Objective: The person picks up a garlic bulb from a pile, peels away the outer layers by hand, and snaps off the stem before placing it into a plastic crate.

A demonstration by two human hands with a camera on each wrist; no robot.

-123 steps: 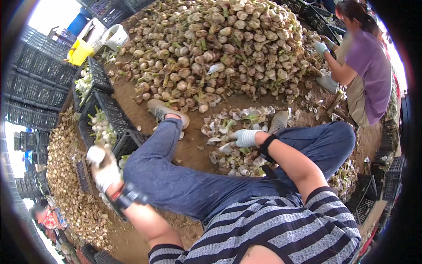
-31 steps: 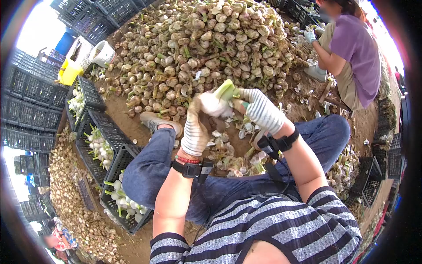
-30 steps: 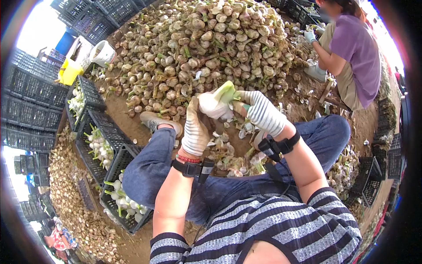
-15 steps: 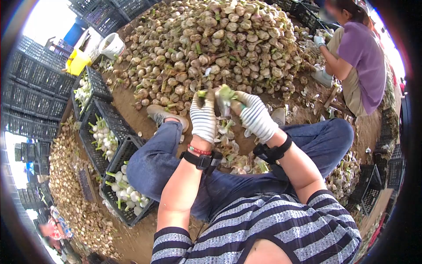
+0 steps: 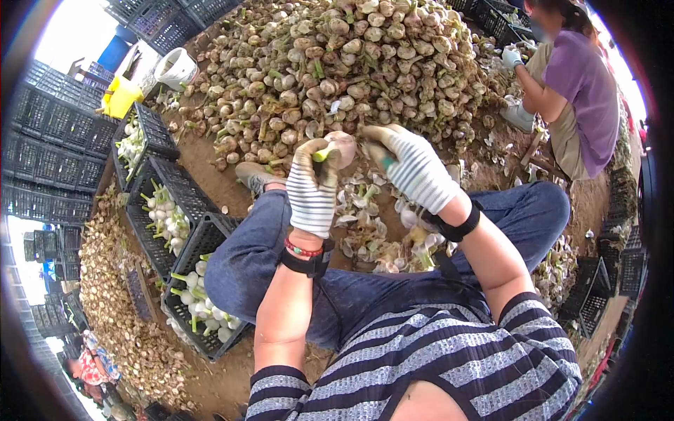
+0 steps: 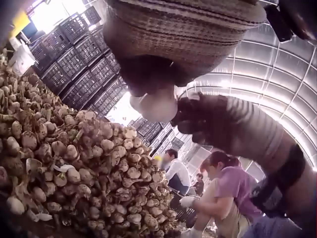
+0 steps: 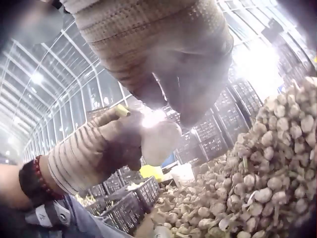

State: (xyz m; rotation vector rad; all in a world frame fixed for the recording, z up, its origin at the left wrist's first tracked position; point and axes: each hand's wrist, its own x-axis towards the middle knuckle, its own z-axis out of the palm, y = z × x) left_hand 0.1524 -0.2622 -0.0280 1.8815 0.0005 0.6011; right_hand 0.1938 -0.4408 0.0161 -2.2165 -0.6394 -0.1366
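My left hand (image 5: 312, 191), in a striped knit glove with soiled fingers, grips a pale pinkish garlic bulb (image 5: 342, 146). Its short cut green stem (image 5: 321, 154) pokes out between thumb and fingers on the near side. Facing it, my gloved right hand (image 5: 415, 170) bends its fingers toward the bulb, with a small teal patch at the thumb. In the right wrist view those fingertips come right at the top of the bulb (image 7: 161, 143); I cannot tell whether they pinch a bit of skin. The left wrist view shows the bulb (image 6: 154, 105) below the left fingers.
A large heap of unpeeled garlic (image 5: 365, 70) rises ahead. Peeled skins (image 5: 386, 245) litter the ground between my legs. Black crates of white garlic (image 5: 168, 217) line my left side, near a white bucket (image 5: 177, 69). Another person (image 5: 579, 105) sits at the right.
My left hand has come from over the left crates to above my lap. The green stem, pointing up and away a second ago, now points toward me; the right hand has drawn slightly apart.
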